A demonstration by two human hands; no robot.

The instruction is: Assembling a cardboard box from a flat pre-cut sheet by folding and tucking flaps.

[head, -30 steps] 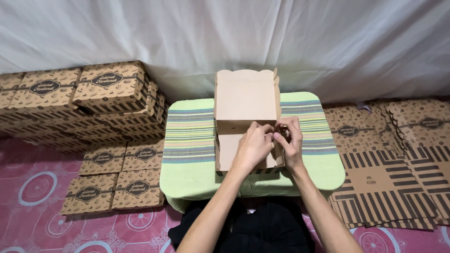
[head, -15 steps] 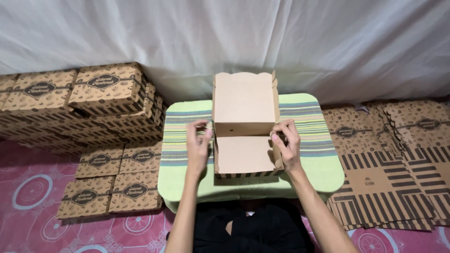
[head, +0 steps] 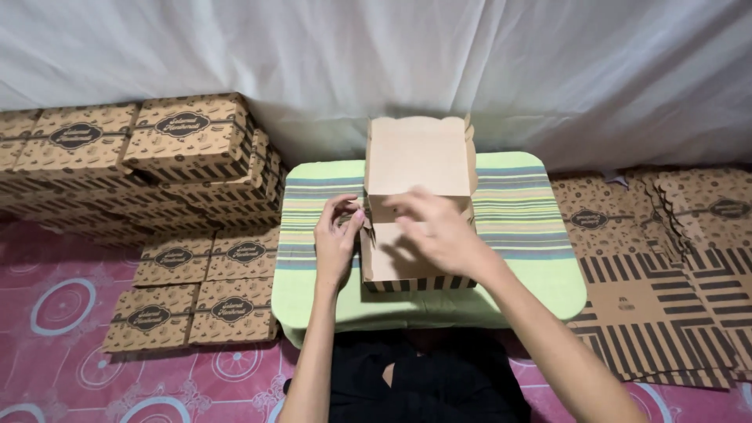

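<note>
Green striped table (head: pixel 533 235) stands on pink patterned floor (head: pixel 63 313), white curtain (head: pixel 235 63) behind.

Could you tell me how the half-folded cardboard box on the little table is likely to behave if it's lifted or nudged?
The cardboard box is probably light: it looks like thin, empty board. Its raised lid stands open, so it may flop or swing when lifted. On the smooth green table, it would likely slide, not roll.

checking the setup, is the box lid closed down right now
No, the lid of the cardboard box stands open while the left hand and right hand work at its base.
</note>
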